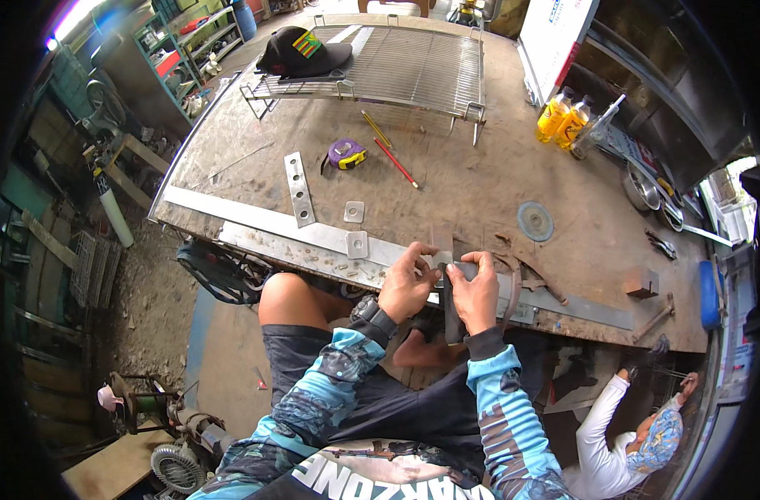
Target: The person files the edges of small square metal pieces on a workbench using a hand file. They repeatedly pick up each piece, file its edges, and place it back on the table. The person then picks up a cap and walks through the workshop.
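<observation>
My left hand (pixel 406 285) and my right hand (pixel 475 293) meet at the near edge of the workbench, fingers pinched on a small grey metal plate (pixel 445 259). Below it a dark flat metal bar (pixel 451 321) runs down past the edge between my hands. To the left lie two square metal plates with round holes, one (pixel 357 245) closer to me and another (pixel 354 212) behind it. A drilled metal strip (pixel 298 190) is left of these. Long flat metal bars (pixel 255 218) stretch along the bench edge. Just right of my right hand is a rusty clamp (pixel 511 287).
On the wooden bench (pixel 455 175) are a purple tape measure (pixel 346 155), a red pencil (pixel 396 163), a cutting disc (pixel 536 221), pliers (pixel 662 244), a block (pixel 640 282), a hammer (pixel 657 318) and yellow bottles (pixel 553 119). A cap (pixel 299 52) rests on a wire rack (pixel 413 71). Another person (pixel 613 442) sits lower right.
</observation>
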The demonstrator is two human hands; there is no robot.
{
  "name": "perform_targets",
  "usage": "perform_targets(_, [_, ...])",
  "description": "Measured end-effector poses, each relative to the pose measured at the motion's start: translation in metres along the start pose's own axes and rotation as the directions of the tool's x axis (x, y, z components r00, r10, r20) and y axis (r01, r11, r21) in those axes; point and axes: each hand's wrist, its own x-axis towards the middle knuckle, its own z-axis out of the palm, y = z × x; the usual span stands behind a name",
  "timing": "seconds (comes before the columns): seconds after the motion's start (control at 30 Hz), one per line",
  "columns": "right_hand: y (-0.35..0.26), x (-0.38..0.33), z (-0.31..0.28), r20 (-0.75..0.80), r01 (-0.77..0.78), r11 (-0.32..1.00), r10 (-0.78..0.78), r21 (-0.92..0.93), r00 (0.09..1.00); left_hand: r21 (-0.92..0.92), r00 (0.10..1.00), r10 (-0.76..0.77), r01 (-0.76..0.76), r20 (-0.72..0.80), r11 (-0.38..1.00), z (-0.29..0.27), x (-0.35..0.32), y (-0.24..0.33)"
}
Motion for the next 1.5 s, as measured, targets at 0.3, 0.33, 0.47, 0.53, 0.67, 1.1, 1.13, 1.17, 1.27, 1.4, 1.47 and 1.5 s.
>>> perform_targets(0.3, [0.006, 0.022, 0.008, 0.011, 0.109, 0.991, -0.110, 0.081, 0.994, 0.155, 0.998, -0.033, 0.042, -0.060, 0.987, 0.001, -0.007, 0.021])
perform_targets(0.33, [0.010, 0.016, 0.007, 0.000, 0.161, 0.983, -0.161, 0.091, 0.987, 0.175, 0.997, -0.027, 0.040, -0.078, 0.984, 0.001, -0.007, 0.020])
perform_targets(0.47, [0.006, -0.003, 0.001, 0.078, -0.064, 0.982, 0.050, 0.178, 0.996, 0.137, 0.995, -0.026, 0.039, -0.096, 0.990, 0.002, -0.008, 0.013])
perform_targets(0.53, [0.009, 0.015, 0.007, -0.008, 0.091, 0.986, -0.091, 0.137, 0.996, 0.125, 0.997, -0.020, 0.029, -0.076, 0.992, 0.004, -0.009, 0.009])
perform_targets(0.67, [-0.002, 0.031, 0.013, 0.007, 0.072, 0.993, -0.073, 0.089, 0.997, 0.105, 0.994, -0.044, 0.054, -0.100, 0.993, 0.007, -0.012, 0.007])
perform_targets(1.1, [-0.001, 0.028, 0.019, -0.079, 0.066, 0.985, -0.054, 0.158, 0.995, 0.261, 0.995, -0.049, 0.071, -0.092, 0.963, 0.004, -0.012, 0.018])
perform_targets(1.13, [0.002, 0.016, 0.014, -0.024, 0.031, 0.985, -0.028, 0.167, 0.999, 0.309, 0.995, 0.014, 0.016, -0.094, 0.951, 0.003, -0.012, 0.022])
perform_targets(1.17, [0.004, 0.001, 0.007, 0.050, 0.003, 0.982, -0.013, 0.188, 0.999, 0.176, 0.990, 0.097, -0.078, -0.106, 0.981, 0.005, -0.011, 0.010])
perform_targets(1.27, [0.017, -0.007, 0.005, 0.005, 0.076, 0.970, -0.079, 0.231, 0.997, 0.121, 0.997, -0.059, 0.064, -0.043, 0.991, 0.000, -0.013, 0.010])
perform_targets(1.4, [-0.003, 0.029, 0.020, 0.026, -0.019, 0.988, 0.015, 0.153, 1.000, -0.037, 0.990, -0.133, 0.131, -0.048, 0.991, 0.003, -0.011, 0.014])
perform_targets(1.47, [0.002, 0.027, 0.019, -0.035, 0.006, 0.990, 0.000, 0.143, 0.999, -0.010, 0.985, -0.173, 0.173, -0.019, 0.985, 0.006, -0.013, 0.020])
perform_targets(1.5, [0.010, 0.020, 0.021, -0.059, 0.059, 0.987, -0.051, 0.150, 0.997, -0.016, 0.988, -0.153, 0.153, -0.023, 0.988, 0.005, -0.013, 0.018])
